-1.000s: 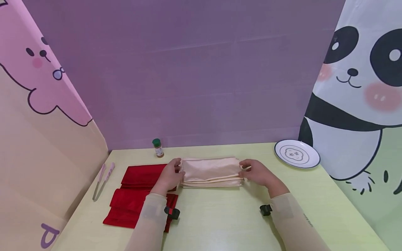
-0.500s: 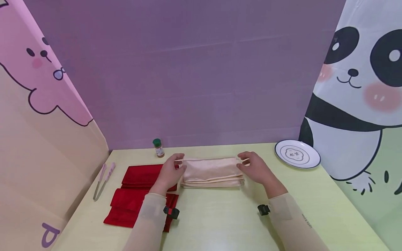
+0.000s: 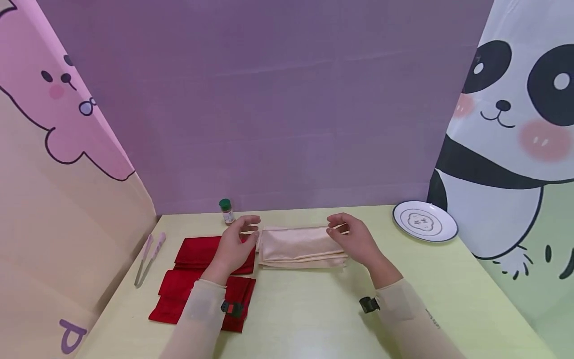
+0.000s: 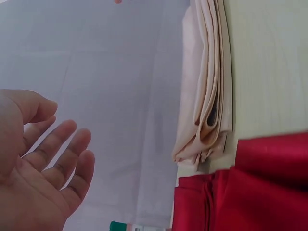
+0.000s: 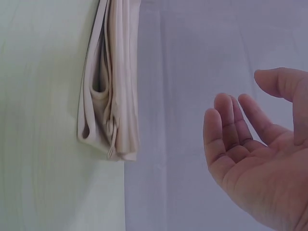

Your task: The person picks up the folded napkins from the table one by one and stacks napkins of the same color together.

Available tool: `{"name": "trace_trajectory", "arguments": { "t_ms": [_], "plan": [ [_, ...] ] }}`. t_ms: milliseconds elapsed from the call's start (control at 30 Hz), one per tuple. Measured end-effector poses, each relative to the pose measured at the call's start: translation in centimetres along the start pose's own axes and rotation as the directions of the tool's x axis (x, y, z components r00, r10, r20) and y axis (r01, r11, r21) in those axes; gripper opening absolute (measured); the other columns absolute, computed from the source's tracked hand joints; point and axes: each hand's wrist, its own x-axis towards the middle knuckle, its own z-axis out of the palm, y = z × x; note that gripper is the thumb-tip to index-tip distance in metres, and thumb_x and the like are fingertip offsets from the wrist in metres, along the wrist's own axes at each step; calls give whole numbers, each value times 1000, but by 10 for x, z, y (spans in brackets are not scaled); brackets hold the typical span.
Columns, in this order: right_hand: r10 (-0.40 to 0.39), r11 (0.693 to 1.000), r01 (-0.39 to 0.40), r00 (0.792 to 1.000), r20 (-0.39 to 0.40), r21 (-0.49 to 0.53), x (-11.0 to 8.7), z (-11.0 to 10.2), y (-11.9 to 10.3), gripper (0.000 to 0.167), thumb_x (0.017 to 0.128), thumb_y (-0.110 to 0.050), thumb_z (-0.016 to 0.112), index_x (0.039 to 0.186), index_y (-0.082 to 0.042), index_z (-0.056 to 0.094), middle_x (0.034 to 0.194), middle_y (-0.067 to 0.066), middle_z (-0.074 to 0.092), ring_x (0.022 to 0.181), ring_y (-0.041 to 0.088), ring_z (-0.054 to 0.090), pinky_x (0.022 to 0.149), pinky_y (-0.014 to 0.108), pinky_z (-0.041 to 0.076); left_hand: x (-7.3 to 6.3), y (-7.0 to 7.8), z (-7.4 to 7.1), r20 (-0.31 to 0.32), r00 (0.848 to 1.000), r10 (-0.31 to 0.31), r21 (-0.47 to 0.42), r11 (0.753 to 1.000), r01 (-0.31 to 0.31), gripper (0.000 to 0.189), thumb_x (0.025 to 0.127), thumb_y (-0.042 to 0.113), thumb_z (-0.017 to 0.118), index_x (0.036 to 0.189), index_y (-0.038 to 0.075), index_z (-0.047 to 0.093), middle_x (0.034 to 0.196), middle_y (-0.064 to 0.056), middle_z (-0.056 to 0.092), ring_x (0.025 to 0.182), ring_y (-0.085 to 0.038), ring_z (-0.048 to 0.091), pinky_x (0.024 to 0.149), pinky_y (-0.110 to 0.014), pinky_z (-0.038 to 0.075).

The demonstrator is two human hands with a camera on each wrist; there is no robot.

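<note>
A pale pink satin cloth (image 3: 296,245), folded into a layered strip, lies on the table; both wrist views show its stacked folds from the ends. My left hand (image 3: 235,244) hovers off its left end with loosely bent fingers, overlapping the red cloth (image 3: 197,252) in the head view. In the left wrist view the left hand (image 4: 48,159) holds nothing. My right hand (image 3: 356,239) is raised at the cloth's right end, fingers relaxed. Apart from the pink folds (image 5: 110,96), the right hand (image 5: 264,149) shows an unfilled palm in the right wrist view.
A second folded red cloth (image 3: 179,296) lies in front of the first. Metal tongs (image 3: 148,262) with pinkish handles rest at the table's left edge. A small green-capped jar (image 3: 226,212) stands at the back, and a white plate (image 3: 405,232) sits back right.
Both hands have risen from the ends of the pink cloth. The left hand has moved left, and the right hand has shifted left above the cloth's end. The cloth stays in place.
</note>
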Motion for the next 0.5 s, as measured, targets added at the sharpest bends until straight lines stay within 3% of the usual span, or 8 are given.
{"name": "trace_trajectory", "arguments": {
  "t_ms": [167, 500],
  "plan": [
    [-19, 999, 19, 1000, -3, 43, -2, 6, -7, 29, 101, -12, 70, 129, -4, 67, 114, 13, 71, 100, 33, 69, 78, 32, 56, -9, -1, -11, 5, 1000, 23, 10, 1000, -23, 39, 103, 7, 66, 141, 17, 61, 138, 1, 63, 122, -21, 64, 101, -45, 54],
    [-54, 996, 53, 998, 14, 74, -6, 19, -19, 31, 98, -11, 73, 129, -7, 66, 115, 15, 70, 99, 28, 69, 91, 44, 54, -29, -15, -37, -9, 998, 61, 86, 995, -60, 44, 101, 9, 70, 143, 16, 58, 140, -1, 62, 123, -30, 62, 96, -48, 55]
  ]
}}
